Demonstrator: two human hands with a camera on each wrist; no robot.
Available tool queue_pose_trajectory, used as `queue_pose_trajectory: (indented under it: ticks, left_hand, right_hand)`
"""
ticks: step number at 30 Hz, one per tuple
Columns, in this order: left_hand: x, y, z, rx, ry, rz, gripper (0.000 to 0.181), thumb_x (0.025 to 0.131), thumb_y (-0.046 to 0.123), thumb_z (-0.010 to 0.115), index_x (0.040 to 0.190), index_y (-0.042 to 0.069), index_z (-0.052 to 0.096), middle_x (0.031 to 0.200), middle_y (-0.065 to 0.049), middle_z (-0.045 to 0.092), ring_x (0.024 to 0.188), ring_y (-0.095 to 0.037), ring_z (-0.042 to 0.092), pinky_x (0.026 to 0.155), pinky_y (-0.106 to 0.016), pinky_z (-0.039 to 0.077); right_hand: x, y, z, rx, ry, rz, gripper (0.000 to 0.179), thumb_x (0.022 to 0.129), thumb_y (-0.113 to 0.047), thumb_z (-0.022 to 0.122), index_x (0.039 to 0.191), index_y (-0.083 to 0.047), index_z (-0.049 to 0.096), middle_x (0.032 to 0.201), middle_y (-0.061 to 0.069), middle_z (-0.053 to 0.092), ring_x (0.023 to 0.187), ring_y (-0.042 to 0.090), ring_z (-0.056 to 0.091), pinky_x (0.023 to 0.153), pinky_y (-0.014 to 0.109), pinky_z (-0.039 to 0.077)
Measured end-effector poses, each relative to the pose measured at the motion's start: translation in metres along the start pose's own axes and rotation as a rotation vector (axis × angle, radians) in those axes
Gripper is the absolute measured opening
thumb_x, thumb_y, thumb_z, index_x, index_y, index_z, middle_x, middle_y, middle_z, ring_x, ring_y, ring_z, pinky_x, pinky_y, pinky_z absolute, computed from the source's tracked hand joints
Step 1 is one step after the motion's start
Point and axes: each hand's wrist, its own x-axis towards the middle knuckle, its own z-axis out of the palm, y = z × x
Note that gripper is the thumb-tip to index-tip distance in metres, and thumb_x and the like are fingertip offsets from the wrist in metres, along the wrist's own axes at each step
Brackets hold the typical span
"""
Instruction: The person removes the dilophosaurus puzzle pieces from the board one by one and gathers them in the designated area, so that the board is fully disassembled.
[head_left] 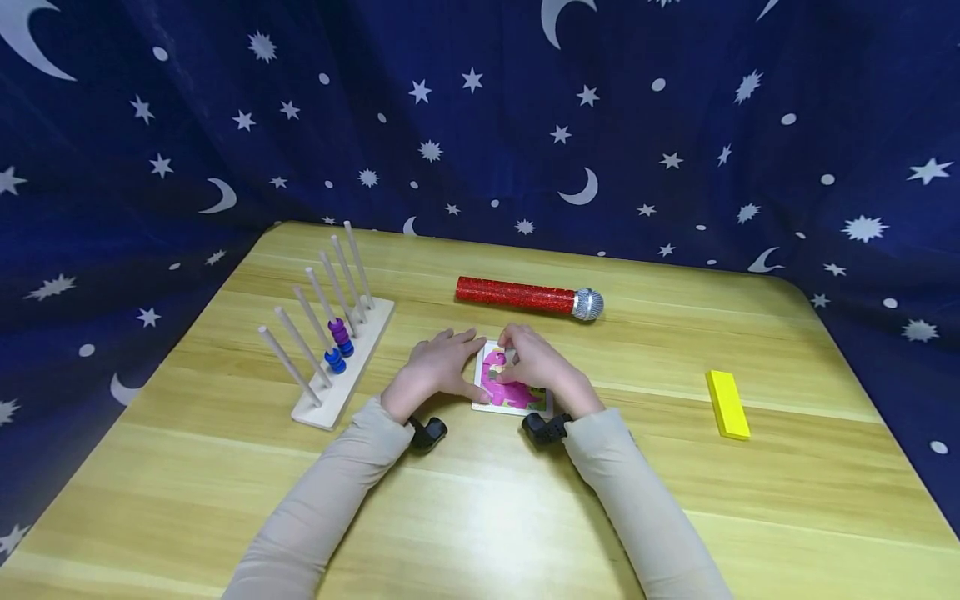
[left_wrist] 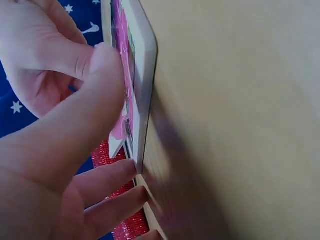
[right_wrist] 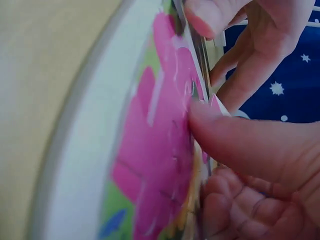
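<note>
A small white-framed puzzle board (head_left: 512, 410) with a pink dinosaur picture lies on the table. My left hand (head_left: 437, 367) rests at its left side, thumb by the near corner and fairly straight fingers by the far corner. In the left wrist view, those fingertips touch the board edge and the tabletop. My right hand (head_left: 542, 364) is over the board's right part with curled fingers. Its thumb (right_wrist: 225, 127) seems to pinch a pink puzzle piece (right_wrist: 219, 106); the fingertips behind are partly hidden. One piece (left_wrist: 118, 135) tilts up from the board in the left wrist view.
A red glittery microphone (head_left: 517, 295) lies behind the board. To the left stands a wooden peg rack (head_left: 352, 367) with blue and purple rings (head_left: 339, 332). A yellow block (head_left: 727, 405) lies on the right. A dark star-patterned cloth (head_left: 495, 125) hangs behind the table.
</note>
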Motion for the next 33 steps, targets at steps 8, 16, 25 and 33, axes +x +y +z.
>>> queue_pose_trajectory:
  ticks: [8,16,25,33]
  left_hand:
    - [0.0,0.003,-0.002,-0.008,-0.011,-0.028,0.093,0.067,0.059,0.068,0.143,0.021,0.029,0.148,-0.001,0.021,0.133,-0.033,0.018,0.097,-0.056,0.028]
    - [-0.001,0.003,-0.001,0.008,-0.004,-0.028,0.095,0.066,0.06,0.068,0.143,0.021,0.028,0.149,-0.001,0.02,0.133,-0.032,0.018,0.097,-0.056,0.028]
    - [-0.004,0.002,-0.001,-0.015,0.003,-0.014,0.094,0.068,0.057,0.068,0.144,0.019,0.026,0.149,-0.002,0.018,0.133,-0.034,0.016,0.1,-0.057,0.022]
    - [-0.006,0.002,-0.001,-0.05,-0.002,-0.008,0.092,0.07,0.054,0.069,0.144,0.018,0.027,0.149,-0.003,0.018,0.134,-0.034,0.015,0.1,-0.058,0.02]
  right_hand:
    - [0.004,0.008,0.003,0.042,0.074,-0.065,0.038,0.073,-0.001,0.073,0.105,0.001,0.054,0.093,0.01,0.053,0.079,0.02,0.05,0.072,0.032,0.045]
    - [-0.003,0.027,-0.013,0.126,0.098,-0.086,0.036,0.077,-0.009,0.071,0.11,-0.003,0.058,0.091,0.008,0.057,0.078,0.02,0.053,0.071,0.032,0.046]
    - [-0.039,0.077,-0.054,0.231,0.126,0.063,0.036,0.078,0.006,0.063,0.112,0.008,0.053,0.086,0.015,0.056,0.077,0.023,0.051,0.068,0.03,0.043]
    - [-0.045,0.089,-0.053,0.208,0.099,0.096,0.04,0.076,0.003,0.067,0.114,0.008,0.053,0.086,0.016,0.055,0.076,0.023,0.05,0.066,0.029,0.043]
